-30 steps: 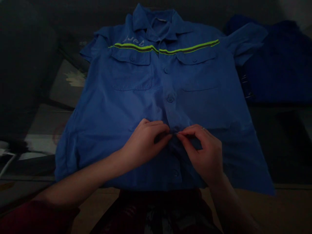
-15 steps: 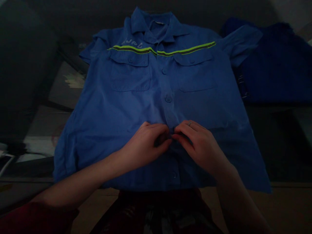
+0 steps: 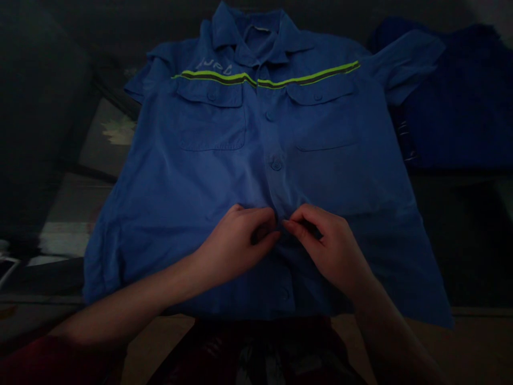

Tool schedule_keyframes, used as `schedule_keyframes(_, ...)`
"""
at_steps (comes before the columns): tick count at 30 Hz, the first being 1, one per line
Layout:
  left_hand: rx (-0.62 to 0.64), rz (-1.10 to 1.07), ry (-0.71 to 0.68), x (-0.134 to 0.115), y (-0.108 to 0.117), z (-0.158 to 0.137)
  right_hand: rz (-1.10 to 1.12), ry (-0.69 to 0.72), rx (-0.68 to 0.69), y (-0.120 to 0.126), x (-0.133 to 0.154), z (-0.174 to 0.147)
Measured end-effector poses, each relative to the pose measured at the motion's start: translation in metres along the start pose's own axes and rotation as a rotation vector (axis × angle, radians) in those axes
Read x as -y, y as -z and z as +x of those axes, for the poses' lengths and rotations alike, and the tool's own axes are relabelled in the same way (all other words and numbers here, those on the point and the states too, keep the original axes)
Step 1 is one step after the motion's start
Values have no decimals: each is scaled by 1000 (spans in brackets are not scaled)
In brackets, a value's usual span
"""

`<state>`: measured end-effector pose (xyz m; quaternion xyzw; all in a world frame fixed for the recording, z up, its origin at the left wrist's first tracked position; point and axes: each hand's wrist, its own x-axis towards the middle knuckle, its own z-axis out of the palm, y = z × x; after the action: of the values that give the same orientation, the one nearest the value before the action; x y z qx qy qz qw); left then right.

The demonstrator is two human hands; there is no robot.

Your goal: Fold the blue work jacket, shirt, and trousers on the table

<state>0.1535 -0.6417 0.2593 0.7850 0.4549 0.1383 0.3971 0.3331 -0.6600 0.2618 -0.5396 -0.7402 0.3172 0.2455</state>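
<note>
A blue short-sleeved work shirt point(image 3: 192, 182) lies spread front side up, collar away from me, with a yellow-green and dark stripe point(image 3: 312, 80) across the chest. My left hand point(image 3: 252, 230) is closed in a pinch on the shirt's front placket, below a button point(image 3: 276, 166) that shows in the middle. Facing it, my right hand point(image 3: 316, 230) pinches the same placket, thumb and forefinger together. Whatever button or hole sits between the fingertips is hidden. Lower on the placket another button point(image 3: 284, 293) shows.
Darker blue folded cloth point(image 3: 465, 107) lies at the right, partly under the shirt's sleeve. Papers or boxes point(image 3: 106, 139) show dimly at the left on the dark table point(image 3: 452, 256). The table's front edge runs close to my lap.
My right hand's fingers have bunched tighter and its knuckles have risen slightly. My left hand keeps nearly the same place. The view has shifted a little.
</note>
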Motion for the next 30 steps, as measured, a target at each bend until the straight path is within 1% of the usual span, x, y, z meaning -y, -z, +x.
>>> schedule_keyframes(2,-7,4,0,0,-1,0,-12,2,-16,0,-1,0)
schedule_keyframes(7,-6,6,-8,1,-1,1,-44,8,-110,1,-5,-1)
schedule_keyframes(14,-22,-6,-61,3,-2,1,-56,32,-55,1,-6,-3)
schedule_keyframes(18,29,-51,-70,3,-1,1,-73,54,-45,-4,-8,-2)
schedule_keyframes(21,61,10,-86,4,1,1,-128,70,-66,-4,-7,-5)
schedule_keyframes(24,21,183,-129,1,5,-2,-148,120,-152,4,0,-19)
schedule_keyframes(27,-47,338,-157,-10,12,-14,-108,181,-221,16,12,-44)
schedule_keyframes(28,-52,364,-162,-15,13,-20,-95,191,-207,19,16,-54)
schedule_keyframes(30,-25,382,-174,-25,13,-32,-95,194,-117,21,20,-72)
